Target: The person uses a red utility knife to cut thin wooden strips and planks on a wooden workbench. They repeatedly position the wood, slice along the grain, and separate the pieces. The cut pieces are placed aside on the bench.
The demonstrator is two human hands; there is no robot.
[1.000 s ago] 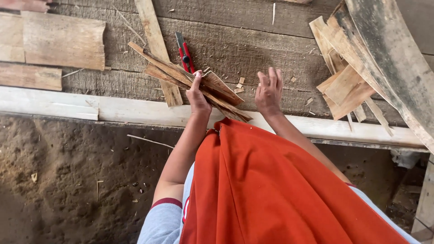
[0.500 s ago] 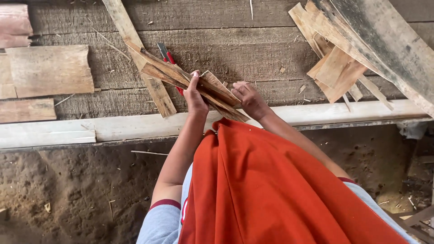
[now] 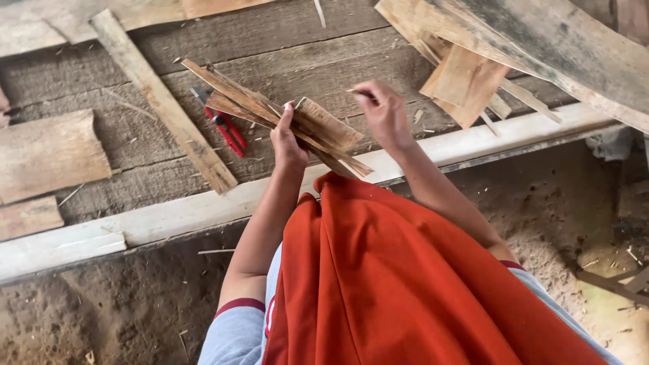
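Thin wood strips [image 3: 297, 122], bundled into a loose fan, sit in the left hand [image 3: 287, 142] above the near edge of the plank surface [image 3: 304, 47]. The left fingers are clenched around the bundle's middle, thumb on top, so the strips stick out toward the far left and toward the near right, where their tips cross over the pale front rail [image 3: 176, 216]. The right hand [image 3: 382, 111] hovers just beside the bundle's right end; its fingers are pinched together on a thin sliver, too small to make out clearly.

Red-handled pliers [image 3: 226, 128] lie on the surface just left of the bundle, touching a long pale batten [image 3: 162, 101] that runs diagonally from the far left corner toward the near edge. A broad flat board [image 3: 47, 152] rests by the left edge, with a smaller piece [image 3: 27, 216] below it against the rail. At the far right corner a pile of wood offcuts [image 3: 466, 78] lies partly under a heavy grey plank [image 3: 561, 51] that slants off the right edge.

An orange cloth [image 3: 405, 284] covers the person's front, over a grey shirt. Below the rail is bare earth floor [image 3: 101, 304] scattered with splinters.
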